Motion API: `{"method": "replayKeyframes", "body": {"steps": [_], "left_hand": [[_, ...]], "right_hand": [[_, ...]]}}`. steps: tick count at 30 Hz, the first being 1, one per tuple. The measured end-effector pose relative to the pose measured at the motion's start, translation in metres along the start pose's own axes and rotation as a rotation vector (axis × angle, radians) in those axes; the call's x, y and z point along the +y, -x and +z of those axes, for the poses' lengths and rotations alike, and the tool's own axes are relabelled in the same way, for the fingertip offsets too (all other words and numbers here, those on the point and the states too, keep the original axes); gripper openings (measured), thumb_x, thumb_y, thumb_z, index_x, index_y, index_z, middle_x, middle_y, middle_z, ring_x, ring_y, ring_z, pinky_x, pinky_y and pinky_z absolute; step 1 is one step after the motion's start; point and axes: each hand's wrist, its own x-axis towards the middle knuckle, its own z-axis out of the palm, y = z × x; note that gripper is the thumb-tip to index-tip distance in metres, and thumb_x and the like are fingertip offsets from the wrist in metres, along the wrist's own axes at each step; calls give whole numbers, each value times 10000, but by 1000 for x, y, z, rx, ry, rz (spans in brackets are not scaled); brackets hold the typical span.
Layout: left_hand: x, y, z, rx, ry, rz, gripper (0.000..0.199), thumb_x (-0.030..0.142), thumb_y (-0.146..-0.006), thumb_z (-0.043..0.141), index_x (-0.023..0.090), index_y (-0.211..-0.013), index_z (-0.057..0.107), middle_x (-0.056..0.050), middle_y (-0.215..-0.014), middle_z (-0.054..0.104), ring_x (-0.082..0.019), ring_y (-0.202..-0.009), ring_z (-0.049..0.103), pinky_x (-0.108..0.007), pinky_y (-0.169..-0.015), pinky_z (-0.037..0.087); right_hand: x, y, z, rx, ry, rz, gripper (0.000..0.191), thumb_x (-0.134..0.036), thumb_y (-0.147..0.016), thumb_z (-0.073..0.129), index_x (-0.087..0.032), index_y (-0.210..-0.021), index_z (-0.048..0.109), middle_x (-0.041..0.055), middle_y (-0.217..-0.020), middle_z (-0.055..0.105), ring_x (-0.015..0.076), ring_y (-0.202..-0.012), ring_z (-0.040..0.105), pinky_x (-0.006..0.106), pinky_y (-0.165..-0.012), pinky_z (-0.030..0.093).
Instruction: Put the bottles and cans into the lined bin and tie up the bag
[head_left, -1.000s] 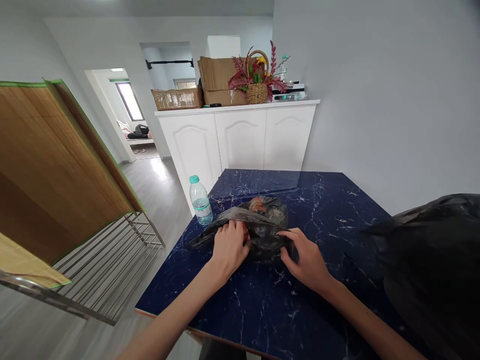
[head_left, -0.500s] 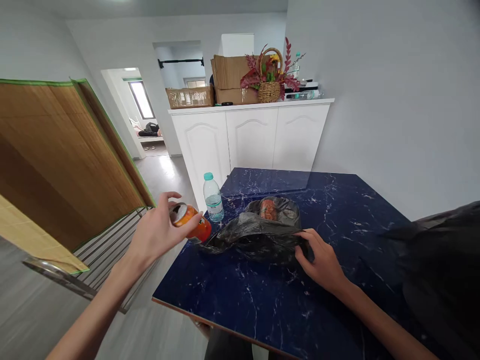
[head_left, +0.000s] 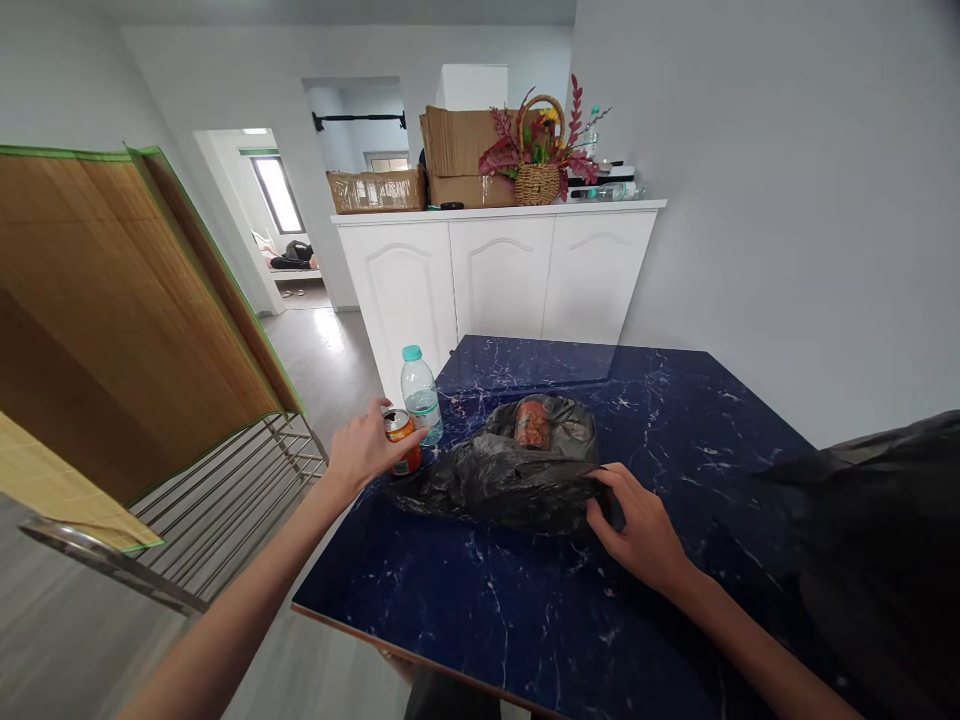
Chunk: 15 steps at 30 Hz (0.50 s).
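At the table's left edge, my left hand (head_left: 363, 446) curls around an orange drinks can (head_left: 407, 462), thumb across its near side. The can is upright with its opened top showing; part of its side is behind the hand. Just beyond it stands a clear water bottle (head_left: 421, 392) with a turquoise cap. My right hand (head_left: 637, 522) pinches the right edge of a black plastic bag (head_left: 487, 480) lying on the table. In the bag's open mouth lies a reddish, patterned can-like object (head_left: 532, 425); a pale round shape beside it is unclear.
The dark blue marbled table (head_left: 480, 610) carries another black plastic bag (head_left: 877, 530) at right. Behind it, a white cabinet (head_left: 502, 280) holds cardboard boxes and a flower basket (head_left: 537, 183). A metal rack (head_left: 247, 500) with a bamboo mat (head_left: 150, 330) stands left.
My left hand has brought the orange can from a tilt to upright, at the table's left edge beside the bottle. My right hand stays at the bag's edge.
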Motion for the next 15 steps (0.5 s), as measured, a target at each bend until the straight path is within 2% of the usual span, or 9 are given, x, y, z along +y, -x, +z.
{"method": "replayKeyframes", "body": {"steps": [3,5,7,9,10,11,12,14,15], "left_hand": [[-3,11,-4,57,-50,39,1129,872,-805,661,89,-1568,379,-237,-1153,749,-474,-1055,739,-477,-818,561],[1,26,-10,213,-109,107,1140,802,-803,738,47,-1571,367,-313,-1334,636,-503,-1185,672,-534,-926,549],[15,47,-14,405,-84,193,886,658,-903,725,50,-1492,465,-317,-1366,578,-485,-1261,616,-557,-1002,523],[39,70,-14,464,88,350,512,483,-1024,624,116,-1374,558,-235,-1262,630,-379,-1174,659,-493,-974,551],[53,81,-12,369,196,518,351,404,-1064,567,168,-1323,585,-174,-1210,664,-307,-1097,688,-432,-944,569],[67,91,-9,207,278,712,270,343,-1087,523,208,-1309,594,-128,-1187,693,-260,-1063,701,-392,-939,575],[80,98,-5,80,343,830,244,297,-1103,486,229,-1310,595,-103,-1202,711,-231,-1075,708,-370,-960,576],[102,106,7,-81,390,942,262,244,-1119,440,239,-1332,592,-84,-1283,728,-213,-1151,711,-367,-1027,570],[110,106,14,-72,372,924,275,233,-1121,431,227,-1345,590,-93,-1334,723,-224,-1203,703,-386,-1063,563]], "right_hand": [[-1,-1,-1,1,-3,-13,232,-161,-1042,535,-239,-1260,553,74,-1045,675,226,-871,707,337,-718,587],[-3,-2,-1,8,-6,-19,229,-156,-1040,538,-237,-1254,552,73,-1038,674,222,-863,705,335,-717,587],[-5,-2,-1,16,-10,-26,225,-153,-1039,546,-231,-1250,552,70,-1030,669,218,-859,700,332,-723,589],[-6,-2,0,26,-17,-36,227,-151,-1039,552,-224,-1254,548,72,-1033,663,217,-874,697,332,-734,594],[-7,-2,0,29,-22,-39,231,-151,-1040,556,-221,-1259,547,74,-1038,659,216,-878,695,330,-728,593],[-8,-2,0,34,-25,-39,234,-153,-1040,561,-219,-1264,546,77,-1040,654,215,-875,690,326,-715,591],[-9,-2,0,41,-28,-38,234,-154,-1041,566,-219,-1265,545,79,-1041,649,213,-866,684,322,-700,588],[-11,-3,-2,54,-33,-35,238,-151,-1041,574,-224,-1267,547,82,-1046,643,210,-860,677,320,-687,587],[-11,-4,-3,61,-38,-34,246,-145,-1041,575,-229,-1270,548,84,-1051,643,212,-869,678,324,-693,591]]}}
